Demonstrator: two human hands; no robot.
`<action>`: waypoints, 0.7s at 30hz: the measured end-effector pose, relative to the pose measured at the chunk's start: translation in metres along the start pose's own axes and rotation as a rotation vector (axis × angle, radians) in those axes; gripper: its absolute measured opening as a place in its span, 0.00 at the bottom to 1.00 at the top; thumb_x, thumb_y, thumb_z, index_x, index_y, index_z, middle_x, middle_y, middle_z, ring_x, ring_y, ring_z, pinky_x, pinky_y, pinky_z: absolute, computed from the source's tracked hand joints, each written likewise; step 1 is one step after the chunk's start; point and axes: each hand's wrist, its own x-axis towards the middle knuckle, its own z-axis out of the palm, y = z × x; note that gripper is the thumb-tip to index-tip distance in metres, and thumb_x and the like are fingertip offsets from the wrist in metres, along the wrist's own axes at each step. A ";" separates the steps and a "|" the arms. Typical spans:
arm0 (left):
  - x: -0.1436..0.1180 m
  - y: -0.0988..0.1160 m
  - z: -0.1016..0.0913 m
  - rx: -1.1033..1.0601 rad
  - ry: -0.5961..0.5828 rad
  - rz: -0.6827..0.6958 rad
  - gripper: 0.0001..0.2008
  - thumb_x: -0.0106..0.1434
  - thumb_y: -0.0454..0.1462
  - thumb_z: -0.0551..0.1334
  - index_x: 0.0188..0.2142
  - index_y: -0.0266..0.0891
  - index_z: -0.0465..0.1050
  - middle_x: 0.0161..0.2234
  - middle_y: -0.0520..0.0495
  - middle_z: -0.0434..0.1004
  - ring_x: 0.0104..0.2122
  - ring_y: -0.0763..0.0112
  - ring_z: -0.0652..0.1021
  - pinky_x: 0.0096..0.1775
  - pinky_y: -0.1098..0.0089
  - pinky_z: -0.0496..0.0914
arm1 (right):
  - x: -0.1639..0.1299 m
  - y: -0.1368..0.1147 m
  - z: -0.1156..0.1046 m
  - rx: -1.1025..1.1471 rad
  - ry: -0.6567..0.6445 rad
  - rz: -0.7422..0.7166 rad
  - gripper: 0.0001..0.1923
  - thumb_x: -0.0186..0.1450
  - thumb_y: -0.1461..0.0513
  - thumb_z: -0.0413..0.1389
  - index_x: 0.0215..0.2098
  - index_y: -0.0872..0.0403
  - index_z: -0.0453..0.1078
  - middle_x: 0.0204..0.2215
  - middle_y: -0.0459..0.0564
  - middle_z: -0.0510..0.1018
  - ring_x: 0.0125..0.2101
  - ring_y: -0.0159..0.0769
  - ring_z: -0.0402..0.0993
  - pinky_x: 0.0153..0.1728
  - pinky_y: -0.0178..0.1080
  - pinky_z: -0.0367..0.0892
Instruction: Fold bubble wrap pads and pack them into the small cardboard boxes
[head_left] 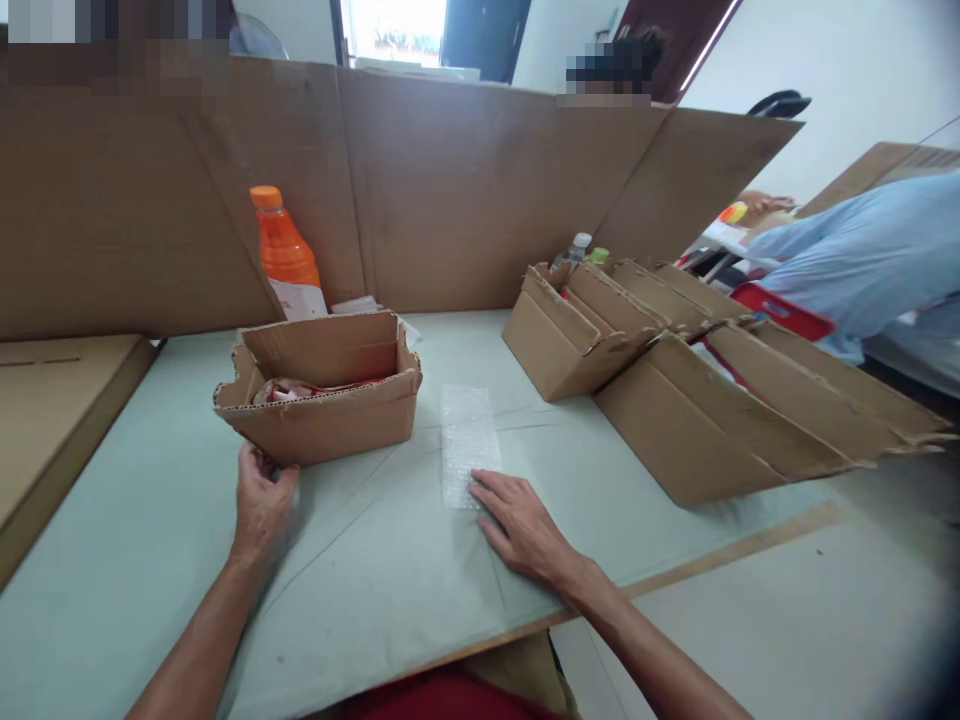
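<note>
My left hand (260,500) rests on the table with its fingers touching the lower front corner of a small open cardboard box (322,415) that holds red-and-white items. My right hand (525,530) lies flat on the near end of a strip of clear bubble wrap (466,440), fingers spread, pressing it onto the pale green table cover (375,570). The strip lies just right of the box. Neither hand grips anything.
An orange drink bottle (285,255) stands behind the box. Two larger torn cardboard boxes (577,335) (750,420) sit at the right. A tall cardboard wall (465,190) runs along the back, a flat board (52,410) at left. A person in a blue shirt (870,260) works at right.
</note>
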 end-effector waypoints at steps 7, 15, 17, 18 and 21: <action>-0.074 0.039 -0.012 0.381 0.149 0.262 0.39 0.59 0.39 0.66 0.68 0.47 0.54 0.63 0.41 0.64 0.64 0.51 0.66 0.65 0.45 0.59 | 0.007 0.014 0.005 -0.054 0.120 -0.053 0.16 0.68 0.72 0.49 0.45 0.54 0.75 0.43 0.56 0.83 0.43 0.45 0.78 0.44 0.47 0.71; -0.167 0.048 0.066 0.366 -0.591 0.519 0.37 0.61 0.35 0.62 0.69 0.42 0.55 0.60 0.36 0.72 0.58 0.53 0.74 0.57 0.53 0.69 | 0.004 -0.021 -0.030 0.170 -0.141 0.012 0.12 0.72 0.65 0.49 0.40 0.50 0.74 0.32 0.47 0.82 0.34 0.39 0.77 0.40 0.40 0.69; -0.169 0.050 0.080 0.324 -0.645 0.337 0.32 0.63 0.36 0.60 0.67 0.41 0.59 0.45 0.42 0.80 0.43 0.61 0.80 0.46 0.61 0.74 | 0.005 -0.028 -0.036 0.237 -0.190 0.022 0.12 0.72 0.64 0.49 0.41 0.49 0.75 0.32 0.46 0.83 0.33 0.38 0.77 0.39 0.39 0.69; -0.168 0.051 0.085 0.316 -0.661 0.234 0.30 0.64 0.36 0.59 0.66 0.40 0.61 0.37 0.47 0.80 0.35 0.65 0.79 0.40 0.64 0.73 | 0.004 -0.030 -0.037 0.261 -0.153 0.039 0.11 0.72 0.63 0.49 0.42 0.49 0.75 0.34 0.46 0.83 0.35 0.38 0.78 0.39 0.39 0.69; -0.160 0.054 0.093 0.345 -0.649 0.033 0.29 0.63 0.37 0.57 0.64 0.38 0.62 0.25 0.55 0.71 0.25 0.70 0.72 0.31 0.70 0.66 | -0.004 -0.030 -0.038 0.235 0.127 0.098 0.10 0.73 0.60 0.51 0.45 0.51 0.74 0.40 0.51 0.84 0.41 0.41 0.79 0.44 0.43 0.69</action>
